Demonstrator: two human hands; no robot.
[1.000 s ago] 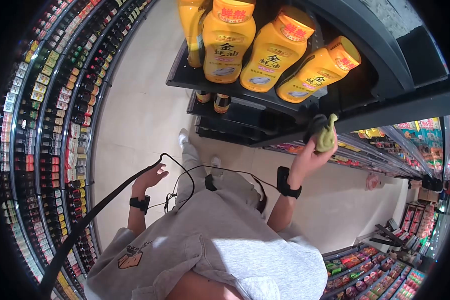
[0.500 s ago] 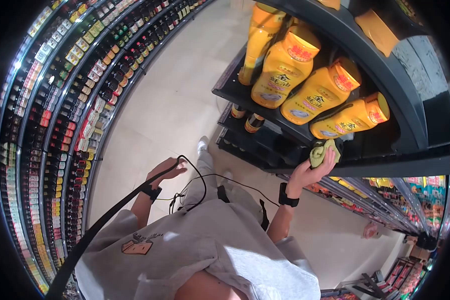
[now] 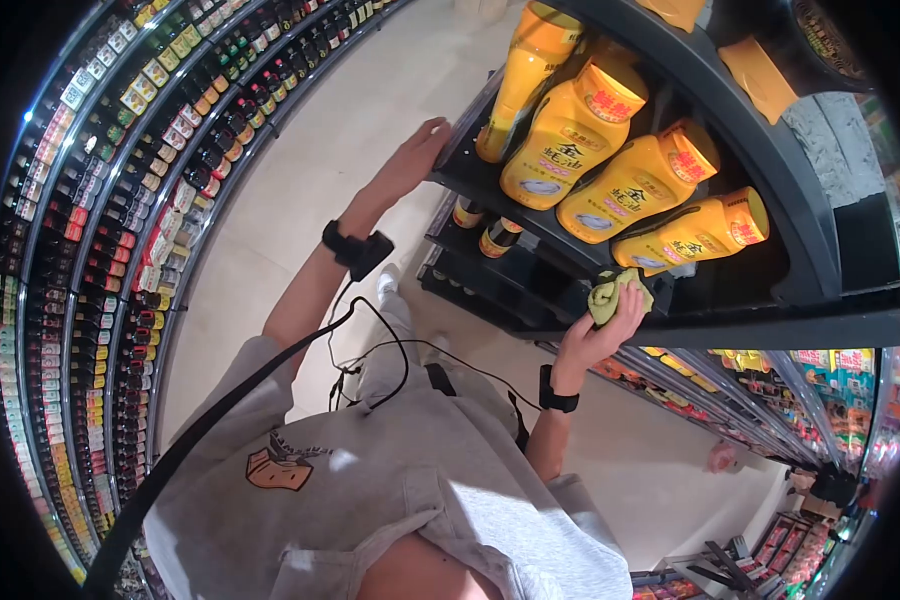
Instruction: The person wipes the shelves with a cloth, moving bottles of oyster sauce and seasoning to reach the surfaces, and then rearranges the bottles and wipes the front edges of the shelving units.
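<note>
Lifted from beside the body, the left hand (image 3: 417, 160) has come up to the outer end of the black shelf (image 3: 530, 222) — its grip is released, fingers extended, though whether the fingertips touch the shelf I cannot tell. Across from it, the right hand (image 3: 610, 330) has shifted slightly along the front edge towards that end, its grip clenched around a crumpled green cloth (image 3: 607, 298). The cloth lies at the shelf's front edge, just beside the base of the rightmost yellow bottle (image 3: 688, 233). Three more yellow bottles (image 3: 570, 135) line the same shelf, and two small dark bottles (image 3: 498, 238) stand on the lower shelf (image 3: 540, 268) — both wrists wear dark bands (image 3: 355, 248)
</note>
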